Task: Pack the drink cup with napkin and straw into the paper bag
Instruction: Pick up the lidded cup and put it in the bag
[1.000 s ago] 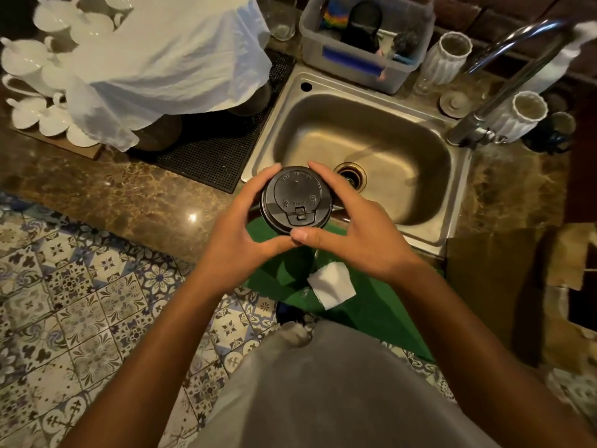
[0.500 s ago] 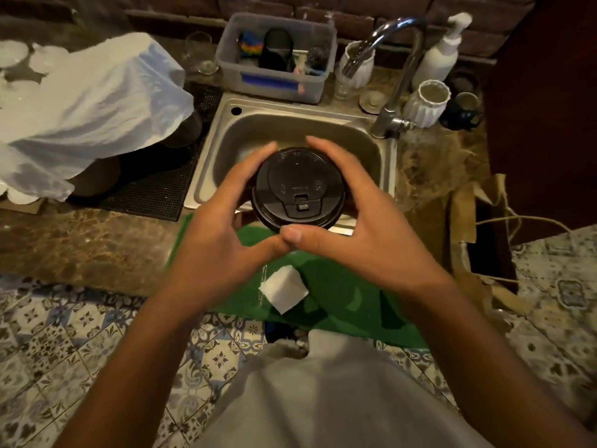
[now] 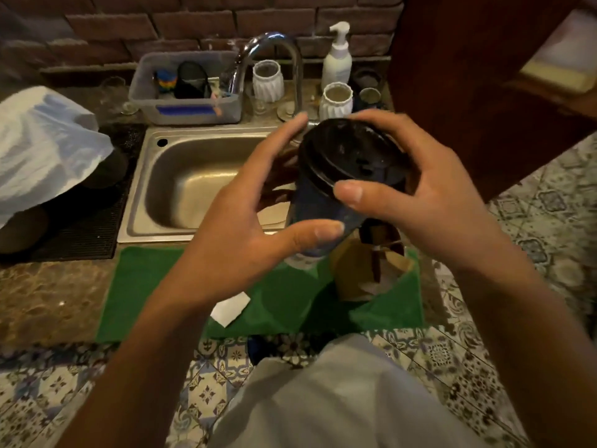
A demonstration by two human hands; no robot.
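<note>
1. Head view: the fingers of the right hand curl over the black lid of the drink cup, thumb pressed on the lid's near rim, the others wrapped round its far side.
2. The left hand grips the cup lower down, thumb across the dark blue wall, its other fingers behind the cup.
3. The cup is held in the air, tilted with the lid toward the camera, its pale base directly above the open paper bag.
4. Handling, as a judgement: a paper-walled cup is light and dents if squeezed; if full it will be top-heavy, and the snap-on plastic lid may pop off under pressure. The stiffest places to hold are the rim just under the lid and the base, not the mid-wall. The lid is smooth, glossy and ridged.
5. The bag is brown creased paper, soft-sided, mouth up, standing beneath the cup on a green cloth mat.
6. A white folded napkin lies flat on the mat, below and left of the cup, apart from the bag. No straw is discernible.
7. Behind the cup sits a steel sink in a mottled stone surface.
</note>
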